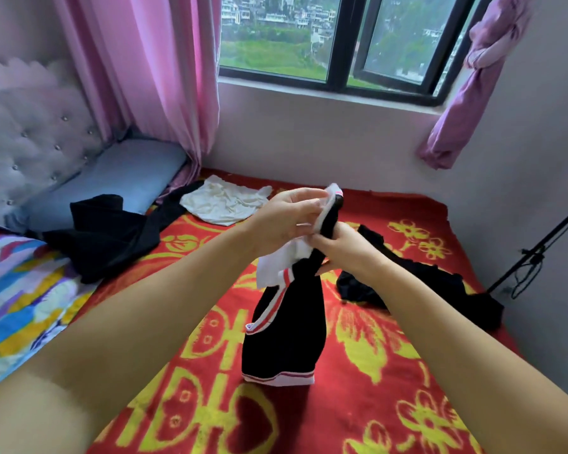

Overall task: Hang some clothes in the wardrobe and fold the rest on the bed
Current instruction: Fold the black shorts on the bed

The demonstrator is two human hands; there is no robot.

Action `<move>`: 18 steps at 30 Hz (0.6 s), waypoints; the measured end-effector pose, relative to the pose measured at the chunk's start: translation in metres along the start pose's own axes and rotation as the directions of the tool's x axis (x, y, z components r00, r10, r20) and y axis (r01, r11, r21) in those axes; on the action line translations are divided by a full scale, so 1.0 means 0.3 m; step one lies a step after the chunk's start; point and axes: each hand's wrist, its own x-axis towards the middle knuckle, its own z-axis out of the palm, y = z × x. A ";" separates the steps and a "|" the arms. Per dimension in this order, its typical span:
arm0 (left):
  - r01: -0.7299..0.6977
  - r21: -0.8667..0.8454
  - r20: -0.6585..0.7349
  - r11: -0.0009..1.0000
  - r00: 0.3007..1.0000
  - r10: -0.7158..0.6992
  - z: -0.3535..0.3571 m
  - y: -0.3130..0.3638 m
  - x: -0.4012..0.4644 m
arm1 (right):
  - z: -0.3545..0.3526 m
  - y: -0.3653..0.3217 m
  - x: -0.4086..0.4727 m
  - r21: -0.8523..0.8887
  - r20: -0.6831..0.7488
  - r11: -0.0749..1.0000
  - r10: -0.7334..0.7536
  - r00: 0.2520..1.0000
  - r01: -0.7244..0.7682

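— What does the room look like?

— A bed (391, 371) covered by a red blanket with yellow flower patterns fills the lower part of the view. Its far edge meets a pale wall under a dark-framed window (335, 40). A pink curtain (158, 77) hangs at the far left corner, and a knotted purple curtain (473, 77) hangs beside the window's right end. A tufted pale headboard (30, 132) stands along the left edge, with a blue-grey pillow (118, 178) against it and a multicoloured quilt (17, 290) nearer the front.

— And the clothes?

— A black sleeveless top with white and red striped trim (286, 329) hangs over the middle of the bed, its hem touching the blanket. The left hand (292, 211) pinches the white trim at the top; the right hand (345, 247) has its fingers curled round the black fabric just below.

— Anything else lying about?

— A crumpled black garment (112, 234) lies near the left edge, partly on the pillow. A cream-white garment (223, 201) lies toward the far edge. Another black garment (440, 290) lies near the right edge.

— Any containers?

— None that I can make out. A black stand with a cable (532, 257) leans at the right wall.
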 end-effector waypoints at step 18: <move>0.244 0.770 -0.052 0.590 0.945 -0.323 -0.046 -0.372 -0.106 | -0.086 0.021 0.013 0.798 -0.312 0.599 0.318 0.896 0.065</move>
